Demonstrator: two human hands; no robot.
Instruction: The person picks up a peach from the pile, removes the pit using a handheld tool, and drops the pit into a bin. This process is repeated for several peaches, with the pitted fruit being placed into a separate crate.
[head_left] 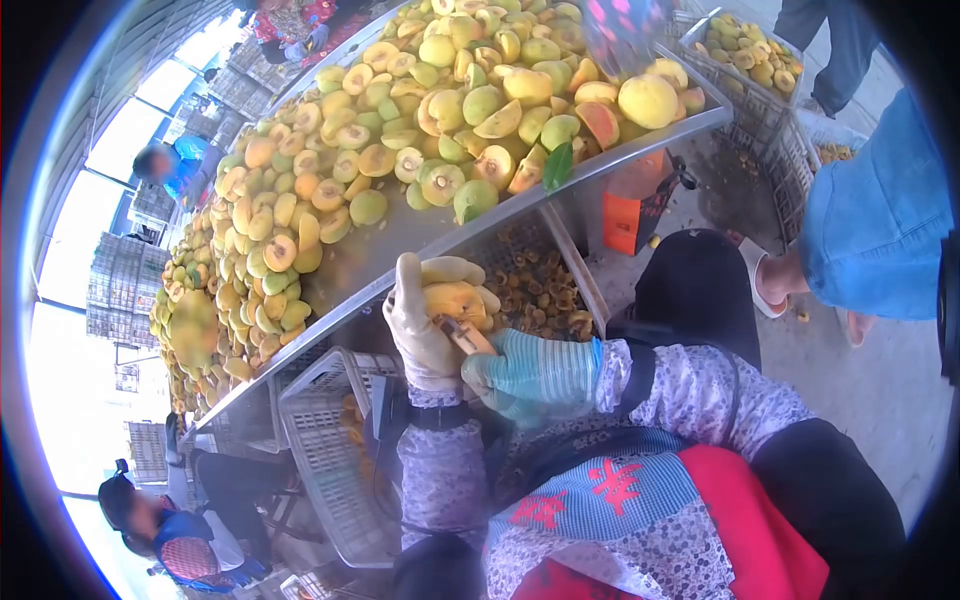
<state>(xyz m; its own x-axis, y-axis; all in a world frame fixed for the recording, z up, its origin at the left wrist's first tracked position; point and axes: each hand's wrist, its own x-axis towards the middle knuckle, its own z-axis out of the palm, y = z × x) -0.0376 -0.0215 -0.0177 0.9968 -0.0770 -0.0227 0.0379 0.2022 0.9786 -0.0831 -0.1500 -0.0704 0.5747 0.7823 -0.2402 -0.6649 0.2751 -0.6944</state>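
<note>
My left hand [415,325], in a cream glove, is closed around a yellow peach half [457,300] with its cut side turned up. In a teal striped glove, my right hand [535,375] grips a small pitting knife [468,337] by its light handle. The dark tip of the knife touches the peach at its middle; how deep it goes is hidden. Both hands are together just off the near edge of a metal table [420,232] heaped with halved peaches [440,110]. A green leaf [557,167] lies at the table edge.
Below the table edge is a bin of peach pits and scraps [535,280]. A plastic crate [335,460] stands at lower left, an orange box [628,200] under the table. Crates of peaches [750,55] are at upper right. A person in blue trousers [880,200] stands at right; other people sit at left.
</note>
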